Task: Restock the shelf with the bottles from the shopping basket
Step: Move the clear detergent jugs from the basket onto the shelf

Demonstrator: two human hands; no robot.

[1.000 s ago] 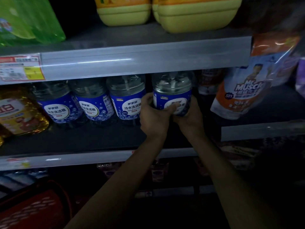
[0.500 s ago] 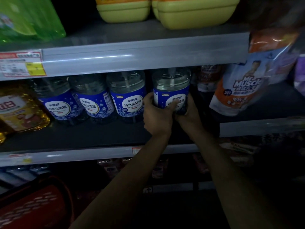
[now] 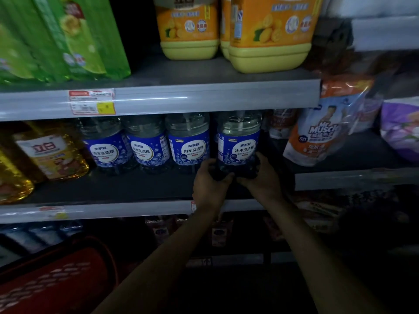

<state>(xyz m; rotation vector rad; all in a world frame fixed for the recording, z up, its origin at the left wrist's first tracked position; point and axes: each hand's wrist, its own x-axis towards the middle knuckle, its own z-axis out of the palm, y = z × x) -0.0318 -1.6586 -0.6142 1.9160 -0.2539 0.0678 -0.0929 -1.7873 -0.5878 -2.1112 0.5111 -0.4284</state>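
**A:** Where's the bottle now?

**B:** Between the two grips. The left grip (image 3: 210, 181) and the right grip (image 3: 260, 176) are each curled round the base of the blue-labelled bottle (image 3: 238, 143), thumbs in front, on the shelf (image 3: 113, 189). The fingers hide the base, so I can't tell if it's fully down.

**A:** What could go wrong?

**B:** The hold is low and the bottle is tall, so I'd say a shove at the base could rock it. Just left of the left grip stands the neighbouring bottle (image 3: 189, 141), and a knock there might topple the row. Right of the right grip leans a refill pouch (image 3: 317, 137), which a sideways slide could push over. Above the grips, the upper shelf edge (image 3: 204, 98) hides the cap, so lifting could jam it.

**A:** And the basket?

**B:** The red basket (image 3: 56, 284) is below and left of the grips. Its contents aren't visible.
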